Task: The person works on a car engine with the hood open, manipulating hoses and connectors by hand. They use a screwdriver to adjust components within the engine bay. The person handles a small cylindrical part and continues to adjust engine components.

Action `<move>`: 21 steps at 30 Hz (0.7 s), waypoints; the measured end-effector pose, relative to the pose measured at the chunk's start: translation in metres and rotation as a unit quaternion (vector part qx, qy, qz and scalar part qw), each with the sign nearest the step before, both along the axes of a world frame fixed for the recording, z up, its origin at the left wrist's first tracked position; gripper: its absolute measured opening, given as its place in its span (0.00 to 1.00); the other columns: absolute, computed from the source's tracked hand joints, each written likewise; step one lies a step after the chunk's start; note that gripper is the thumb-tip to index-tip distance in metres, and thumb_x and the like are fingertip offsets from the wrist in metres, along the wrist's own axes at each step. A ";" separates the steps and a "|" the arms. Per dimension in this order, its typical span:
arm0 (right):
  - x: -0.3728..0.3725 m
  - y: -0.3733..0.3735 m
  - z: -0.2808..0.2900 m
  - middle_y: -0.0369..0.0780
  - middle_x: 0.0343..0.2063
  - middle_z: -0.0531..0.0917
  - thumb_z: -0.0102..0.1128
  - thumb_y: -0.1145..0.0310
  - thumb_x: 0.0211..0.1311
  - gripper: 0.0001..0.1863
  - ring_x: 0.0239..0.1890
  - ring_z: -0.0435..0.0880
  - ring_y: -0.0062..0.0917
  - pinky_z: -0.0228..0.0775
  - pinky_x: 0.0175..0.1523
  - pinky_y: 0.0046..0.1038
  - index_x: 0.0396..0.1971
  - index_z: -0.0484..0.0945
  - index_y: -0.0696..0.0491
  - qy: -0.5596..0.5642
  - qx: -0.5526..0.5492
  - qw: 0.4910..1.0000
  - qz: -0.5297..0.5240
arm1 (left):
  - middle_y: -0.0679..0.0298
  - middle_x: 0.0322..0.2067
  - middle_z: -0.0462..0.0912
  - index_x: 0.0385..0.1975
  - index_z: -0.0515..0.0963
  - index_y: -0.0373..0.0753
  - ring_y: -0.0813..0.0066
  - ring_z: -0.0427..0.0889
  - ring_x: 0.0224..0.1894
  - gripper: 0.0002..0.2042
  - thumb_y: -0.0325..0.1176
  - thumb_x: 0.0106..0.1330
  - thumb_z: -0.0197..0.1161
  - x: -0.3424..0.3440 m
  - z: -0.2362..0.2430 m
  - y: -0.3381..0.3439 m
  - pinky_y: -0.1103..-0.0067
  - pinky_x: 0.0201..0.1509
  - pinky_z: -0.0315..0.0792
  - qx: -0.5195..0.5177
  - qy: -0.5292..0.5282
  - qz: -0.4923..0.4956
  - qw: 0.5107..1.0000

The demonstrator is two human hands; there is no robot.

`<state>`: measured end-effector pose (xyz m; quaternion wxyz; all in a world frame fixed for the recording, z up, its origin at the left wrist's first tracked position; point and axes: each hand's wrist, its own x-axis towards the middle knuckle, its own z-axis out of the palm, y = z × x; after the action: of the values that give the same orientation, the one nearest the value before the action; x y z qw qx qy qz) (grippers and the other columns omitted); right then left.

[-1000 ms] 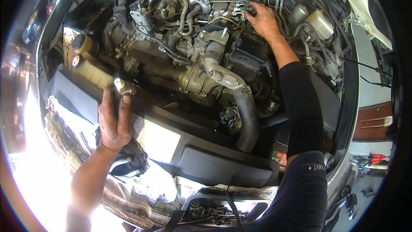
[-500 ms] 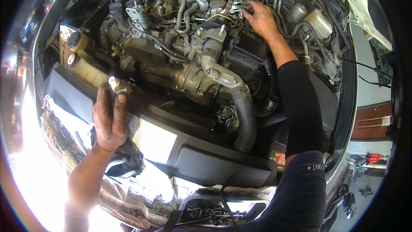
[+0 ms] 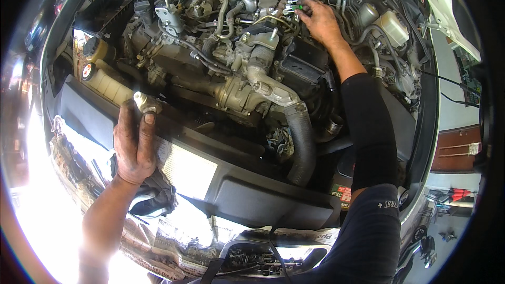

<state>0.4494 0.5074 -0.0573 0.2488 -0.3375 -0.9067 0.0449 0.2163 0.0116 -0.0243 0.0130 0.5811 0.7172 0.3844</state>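
Note:
At the left, my left hand point(image 3: 135, 144) rests by the front edge of the engine bay with its visible fingers stretched out. Its fingertips lie against a pale, stubby fitting point(image 3: 142, 102) with a metal-looking base; whether they bear any of its weight I cannot tell. Far off at the upper right, my right hand point(image 3: 321, 21) is closed, fingertips together on a small bright green piece point(image 3: 299, 7). That piece sits among metal pipe fittings on top of the engine point(image 3: 231, 68), and my fingers hide most of it.
A thick black hose point(image 3: 300, 147) curves down in front of the engine. Plastic reservoirs stand at the left point(image 3: 111, 85) and far right point(image 3: 393, 29). Newspaper point(image 3: 158, 236) covers the front edge, beside a tray of tools point(image 3: 279, 260). A black cable point(image 3: 272, 247) hangs there.
The view has shifted very slightly. Both hands stay in the same places, with my right fingers still at the green piece.

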 end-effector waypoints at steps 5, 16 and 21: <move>0.000 0.000 0.001 0.49 0.51 0.89 0.71 0.55 0.74 0.23 0.57 0.86 0.49 0.77 0.66 0.46 0.60 0.84 0.54 -0.017 -0.006 1.000 -0.010 | 0.41 0.49 0.85 0.63 0.72 0.21 0.47 0.86 0.40 0.16 0.24 0.82 0.57 0.000 -0.001 0.003 0.60 0.43 0.78 0.023 -0.008 -0.003 1.000; 0.001 -0.002 0.003 0.48 0.51 0.89 0.70 0.56 0.74 0.22 0.57 0.86 0.47 0.77 0.66 0.45 0.60 0.84 0.54 0.001 -0.018 1.000 0.000 | 0.37 0.53 0.83 0.64 0.71 0.19 0.44 0.86 0.41 0.17 0.19 0.79 0.58 0.000 -0.002 -0.002 0.58 0.41 0.79 -0.021 0.019 -0.006 1.000; 0.002 0.001 0.002 0.49 0.52 0.89 0.71 0.55 0.73 0.23 0.59 0.86 0.48 0.77 0.67 0.44 0.61 0.84 0.52 0.009 -0.003 1.000 -0.007 | 0.37 0.53 0.83 0.63 0.73 0.21 0.42 0.85 0.40 0.16 0.23 0.82 0.55 0.001 0.003 0.000 0.59 0.44 0.78 -0.022 -0.013 0.002 1.000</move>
<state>0.4513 0.5088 -0.0557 0.2561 -0.3445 -0.9019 0.0483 0.2178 0.0112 -0.0217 0.0348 0.5743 0.7262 0.3763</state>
